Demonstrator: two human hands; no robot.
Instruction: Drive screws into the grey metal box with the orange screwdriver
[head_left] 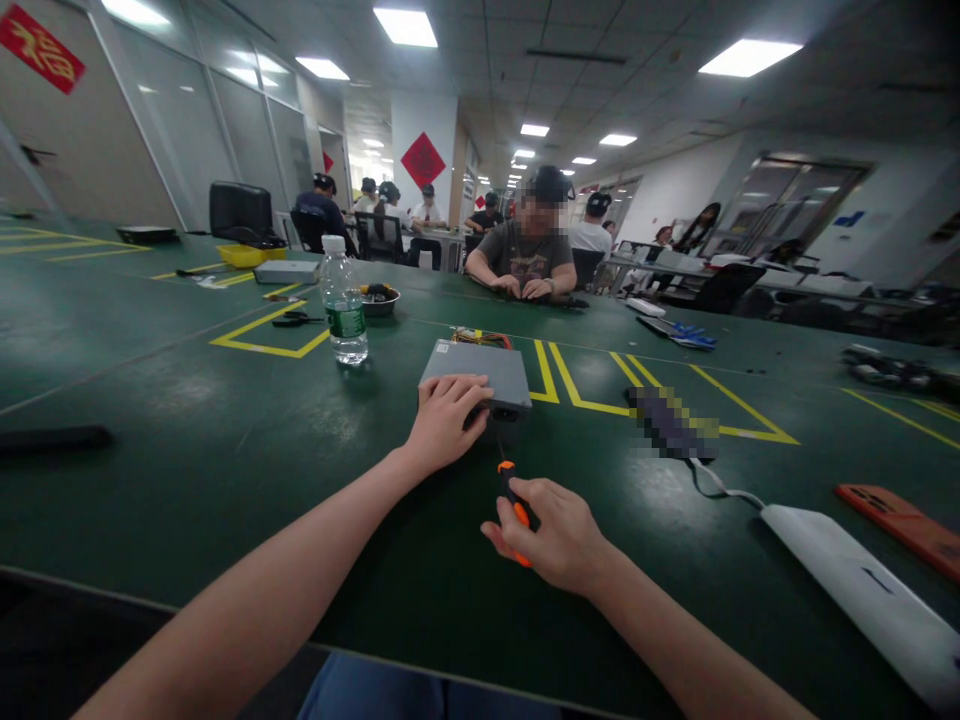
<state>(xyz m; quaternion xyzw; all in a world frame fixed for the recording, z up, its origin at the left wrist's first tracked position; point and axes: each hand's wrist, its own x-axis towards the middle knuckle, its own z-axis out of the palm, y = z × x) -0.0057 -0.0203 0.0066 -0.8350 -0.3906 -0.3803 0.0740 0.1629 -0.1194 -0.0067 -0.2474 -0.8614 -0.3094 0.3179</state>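
A grey metal computer power supply (504, 372) lies on the green table in front of me, a bundle of coloured wires (480, 338) behind it. My left hand (452, 415) grips its near left part, fingers over the top and thumb at the near face. A black socket (510, 413) shows on that face, right of the thumb. In my right hand (555, 530) is a screwdriver (520, 515) with an orange and black handle, closed between thumb and fingers. Its thin shaft points away from me toward the near face of the power supply; whether the tip touches is too small to tell.
Left of the power supply stands a water bottle (345, 310), a metal bowl (379, 300) behind it. To the right lie a pixelated dark object (671, 424) with a cable, a white power bank-like block (847, 590) and an orange phone (904, 525). A person (529, 245) sits opposite.
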